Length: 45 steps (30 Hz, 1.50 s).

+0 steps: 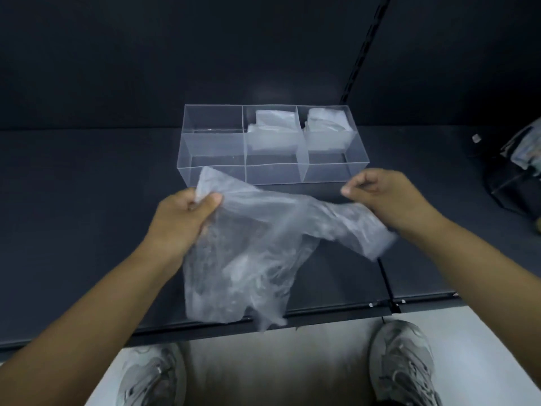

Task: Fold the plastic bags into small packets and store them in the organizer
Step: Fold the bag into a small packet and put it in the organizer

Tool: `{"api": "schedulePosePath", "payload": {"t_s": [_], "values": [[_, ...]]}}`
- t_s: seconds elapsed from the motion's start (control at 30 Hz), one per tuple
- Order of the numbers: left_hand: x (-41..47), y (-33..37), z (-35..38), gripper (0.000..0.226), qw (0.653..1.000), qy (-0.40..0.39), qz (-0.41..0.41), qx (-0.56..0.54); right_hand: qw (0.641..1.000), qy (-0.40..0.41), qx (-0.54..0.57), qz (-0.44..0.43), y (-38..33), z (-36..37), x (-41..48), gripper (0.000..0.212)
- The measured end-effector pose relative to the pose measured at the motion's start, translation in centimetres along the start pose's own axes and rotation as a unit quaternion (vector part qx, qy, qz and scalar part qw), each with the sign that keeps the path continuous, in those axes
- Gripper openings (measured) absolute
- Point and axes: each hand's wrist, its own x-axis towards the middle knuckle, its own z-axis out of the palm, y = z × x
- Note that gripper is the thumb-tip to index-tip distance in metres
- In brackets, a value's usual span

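Left hand (187, 212) pinches a corner of the plastic bag (248, 253); right hand (386, 200) curls round its other end, the rest hanging below both grips. Organizer (330, 172) sits just beyond the hands, holding folded packets (272, 136).

Left hand (183, 213), right hand (386, 197) holding bag (248, 253), organizer (330, 172) beyond

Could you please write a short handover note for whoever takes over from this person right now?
Left hand: grips one end of the plastic bag.
Right hand: curled round its other end.
The bag hangs crumpled and unfolded, in front of the organizer.
Done: middle packets and right packets sit folded in the organizer's middle and right compartments.
Left to do: fold this bag and store it. The left compartment looks empty.
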Motion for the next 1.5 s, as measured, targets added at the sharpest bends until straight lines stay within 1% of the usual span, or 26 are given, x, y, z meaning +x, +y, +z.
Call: {"api": "schedulePosePath", "payload": {"t_s": [0.03,0.07,0.13,0.17,0.23,0.3,0.37,0.43,0.5,0.57,0.7,0.73,0.8,0.87,0.97,1.03,1.07,1.1,1.13,1.17,1.2,1.23,1.27,1.33,1.43,1.5], "values": [[0.3,-0.6,-0.5,0.022,1.0,0.012,-0.008,0.012,1.0,0.014,0.02,0.005,0.5,-0.5,-0.2,0.024],[0.6,-1.2,-0.8,0.025,0.999,0.024,-0.016,0.027,0.999,0.006,0.054,0.003,0.7,-0.8,-0.4,0.033],[1.1,-2.0,-1.3,0.037,0.998,0.043,-0.027,0.046,0.992,-0.06,0.108,-0.008,0.8,-0.8,-1.0,0.048],[1.3,-2.3,-1.5,0.041,0.998,0.047,-0.029,0.043,0.988,-0.103,0.11,-0.012,0.7,-0.6,-1.3,0.051],[1.6,-2.8,-1.8,0.047,0.998,0.051,-0.031,0.038,0.983,-0.172,0.063,-0.001,0.6,0.3,-1.6,0.046],[1.8,-3.3,-2.0,0.049,0.997,0.057,-0.028,0.039,0.978,-0.206,0.0,0.033,0.6,1.6,-1.4,0.046],[2.0,-3.7,-2.1,0.046,0.997,0.067,-0.028,0.039,0.975,-0.214,-0.034,0.054,0.9,3.1,-1.3,0.041],[2.3,-4.1,-2.1,0.043,0.996,0.077,-0.029,0.043,0.976,-0.209,-0.05,0.046,1.2,4.0,-1.3,0.024],[2.5,-4.4,-2.3,0.048,0.994,0.093,-0.033,0.045,0.976,-0.205,-0.042,0.055,1.7,3.4,-1.2,0.016],[2.8,-4.7,-2.7,0.047,0.992,0.115,-0.035,0.034,0.976,-0.208,-0.007,0.065,2.1,2.0,-1.0,0.015],[3.5,-5.0,-3.0,0.04,0.991,0.123,-0.034,0.037,0.973,-0.131,0.154,0.112,2.6,-0.6,-0.3,0.028],[3.7,-4.9,-2.7,0.039,0.992,0.117,-0.033,0.035,0.973,-0.113,0.17,0.105,2.7,-0.7,0.0,0.022],[3.8,-4.7,-2.1,0.037,0.993,0.11,-0.031,0.02,0.982,-0.044,0.163,0.08,3.1,-0.4,0.7,0.008],[3.8,-4.5,-1.7,0.034,0.994,0.108,-0.031,0.011,0.982,0.065,0.157,0.083,3.4,0.1,1.6,0.012],[3.3,-3.9,-1.8,0.03,0.992,0.109,-0.061,-0.013,0.961,0.218,0.14,0.092,3.9,0.5,2.0,0.025],[2.4,-3.5,-2.4,0.03,0.988,0.077,-0.106,-0.083,0.957,0.264,0.106,0.065,3.5,1.5,0.6,0.021],[1.7,-3.4,-2.8,0.032,0.984,0.051,-0.129,-0.114,0.962,0.254,0.097,0.041,3.0,2.4,-0.7,0.014],[1.0,-3.5,-3.3,0.035,0.98,0.026,-0.15,-0.13,0.971,0.22,0.095,0.018,2.5,3.5,-2.3,0.009],[0.0,-3.8,-3.8,0.039,0.975,0.006,-0.169,-0.141,0.982,0.163,0.093,0.001,2.2,4.8,-4.1,0.011],[-1.2,-4.1,-4.3,0.041,0.97,-0.01,-0.188,-0.156,0.993,0.086,0.086,-0.011,1.6,6.1,-6.1,0.014],[-2.5,-4.6,-4.6,0.043,0.963,-0.022,-0.204,-0.176,0.997,0.003,0.074,-0.022,1.2,7.3,-7.8,0.024],[-3.8,-5.0,-4.9,0.045,0.955,-0.03,-0.219,-0.197,0.995,-0.072,0.062,-0.026,0.7,8.3,-9.3,0.034],[-5.2,-5.4,-5.0,0.047,0.949,-0.038,-0.23,-0.212,0.991,-0.12,0.054,-0.024,0.5,9.2,-10.3,0.041],[-7.5,-6.1,-4.9,0.048,0.944,-0.063,-0.24,-0.216,0.99,-0.138,0.037,-0.016,0.4,10.6,-11.1,0.041],[-9.1,-6.8,-4.2,0.044,0.943,-0.083,-0.257,-0.193,0.996,-0.081,0.031,-0.038,0.0,11.6,-10.4,0.008],[-9.2,-7.0,-3.9,0.032,0.942,-0.061,-0.272,-0.186,0.998,-0.026,0.035,-0.038,0.8,11.2,-9.7,0.02]]}}
